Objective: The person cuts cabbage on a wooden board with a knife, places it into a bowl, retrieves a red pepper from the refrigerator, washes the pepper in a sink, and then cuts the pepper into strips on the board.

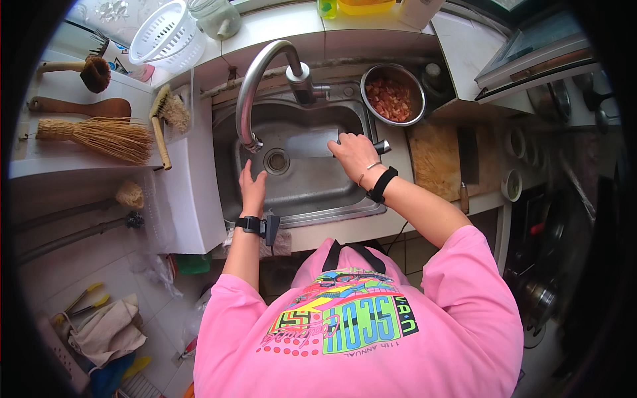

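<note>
My right hand (354,153) is closed around the dark handle of a cleaver (311,143), whose broad metal blade lies level over the sink, pointing left. Below the spout of the curved metal faucet (244,94), my left hand (253,188) holds nothing, its fingers apart. Both hands are over the stainless steel sink (318,191), with the drain (276,161) between them. No running water can be made out. A metal bowl (422,99) of cut raw meat (388,99) stands at the sink's back right corner.
Right of the sink lies a wooden cutting board (433,164) with another cleaver (468,154) on it. Small bowls (511,185) stand farther right. Brushes and a straw whisk (99,137) are at the left. A white basket (171,37) and glass jar (219,22) stand behind.
</note>
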Motion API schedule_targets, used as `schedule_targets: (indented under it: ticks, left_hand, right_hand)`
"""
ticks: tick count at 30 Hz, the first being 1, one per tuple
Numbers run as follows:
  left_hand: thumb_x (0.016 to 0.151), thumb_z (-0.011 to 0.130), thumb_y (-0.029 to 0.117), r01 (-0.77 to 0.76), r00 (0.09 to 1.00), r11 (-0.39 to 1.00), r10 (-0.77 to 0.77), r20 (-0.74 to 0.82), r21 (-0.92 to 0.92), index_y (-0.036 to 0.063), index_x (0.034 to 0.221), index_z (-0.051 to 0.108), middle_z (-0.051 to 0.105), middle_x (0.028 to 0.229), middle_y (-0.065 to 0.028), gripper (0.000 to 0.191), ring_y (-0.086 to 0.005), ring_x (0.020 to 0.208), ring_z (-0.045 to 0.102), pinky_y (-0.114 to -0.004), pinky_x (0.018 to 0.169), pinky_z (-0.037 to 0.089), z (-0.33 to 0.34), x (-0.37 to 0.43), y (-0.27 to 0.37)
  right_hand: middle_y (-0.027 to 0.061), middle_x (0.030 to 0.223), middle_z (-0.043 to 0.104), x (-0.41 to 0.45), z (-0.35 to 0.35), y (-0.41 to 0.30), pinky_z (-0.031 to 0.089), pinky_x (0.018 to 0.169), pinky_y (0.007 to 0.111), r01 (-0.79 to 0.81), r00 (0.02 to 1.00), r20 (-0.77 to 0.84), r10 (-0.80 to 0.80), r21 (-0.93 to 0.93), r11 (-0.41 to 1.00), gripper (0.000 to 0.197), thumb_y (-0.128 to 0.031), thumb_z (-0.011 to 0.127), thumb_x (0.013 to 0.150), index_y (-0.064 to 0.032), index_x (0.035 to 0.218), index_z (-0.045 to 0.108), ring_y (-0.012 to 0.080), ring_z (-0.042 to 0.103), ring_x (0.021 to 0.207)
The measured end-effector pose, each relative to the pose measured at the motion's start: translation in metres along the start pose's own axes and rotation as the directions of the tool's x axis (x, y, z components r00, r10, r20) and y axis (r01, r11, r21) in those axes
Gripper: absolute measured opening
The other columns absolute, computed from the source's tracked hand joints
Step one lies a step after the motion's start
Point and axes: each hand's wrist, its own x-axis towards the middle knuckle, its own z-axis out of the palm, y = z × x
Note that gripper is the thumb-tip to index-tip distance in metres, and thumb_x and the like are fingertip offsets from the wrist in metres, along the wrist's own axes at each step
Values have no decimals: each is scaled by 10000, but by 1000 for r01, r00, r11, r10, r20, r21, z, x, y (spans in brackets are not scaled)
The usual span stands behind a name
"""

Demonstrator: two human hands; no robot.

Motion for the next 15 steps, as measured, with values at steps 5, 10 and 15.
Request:
schedule_targets:
  ticks: [5,10,15]
  left_hand:
    - [721,613,48,-517,852,549,408,328,657,332,1526,285,67,1602,-205,915,-442,1454,99,-550,1162,118,46,-72,82]
    - [743,688,211,-251,965,671,231,125,697,319,1529,273,-18,1606,-228,895,-442,1468,56,-606,1144,112,58,-57,48]
    - [740,669,119,-73,993,683,114,-8,726,266,1539,231,70,1601,-195,923,-424,1448,151,-566,1141,184,22,-38,0]
  right_hand:
    - [82,792,568,-43,-4,-8,488,661,395,-64,993,-90,78,143,988,149,-58,620,755,-103,893,589,270,608,798]
    - [67,779,563,-71,-36,-11,491,644,368,-28,981,-190,50,118,993,128,-56,612,725,-95,846,606,251,613,783]
    - [67,775,561,-100,-41,-4,486,636,371,-97,972,-201,123,139,986,127,-49,603,726,-101,842,605,251,609,769]
